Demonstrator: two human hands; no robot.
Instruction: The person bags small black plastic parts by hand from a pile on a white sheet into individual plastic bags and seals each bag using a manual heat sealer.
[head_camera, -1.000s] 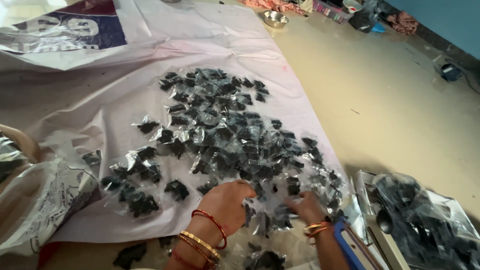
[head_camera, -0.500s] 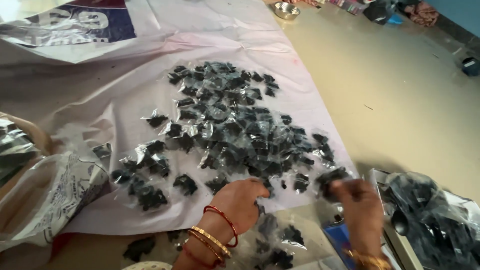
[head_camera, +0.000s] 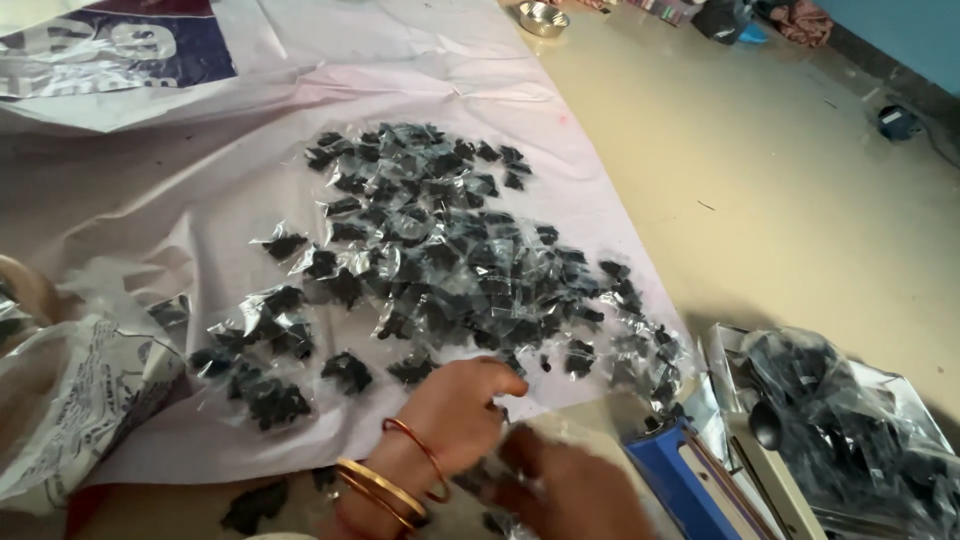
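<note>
A person is sitting on the floor, seen from their own head camera, and both hands are meeting low in the picture. The left hand (head_camera: 455, 405), wearing thin bangles at the wrist, is curling its fingers down over a small clear packet (head_camera: 500, 470) of dark pieces. The right hand (head_camera: 570, 490) is blurring with motion as it is closing in from the other side, so it cannot be told whether its fingers are gripping the packet or only touching it.

Half a second ago the right hand was reaching out to the right, toward the blue sealing machine (head_camera: 690, 480); it is now coming back to sit just beside the left hand, and the two are working on the same packet between them (the packet itself is mostly hidden under the fingers).

Beyond the left hand's fingertips, a wide scatter of packets (head_camera: 440, 240) is lying on a pale pink sheet (head_camera: 180, 220). To the right of the right hand, past the sealer, a large clear bag (head_camera: 850, 420) of dark pieces is resting on the floor. Far beyond both hands, a small steel bowl (head_camera: 543, 17) is standing near the sheet's far corner.
</note>
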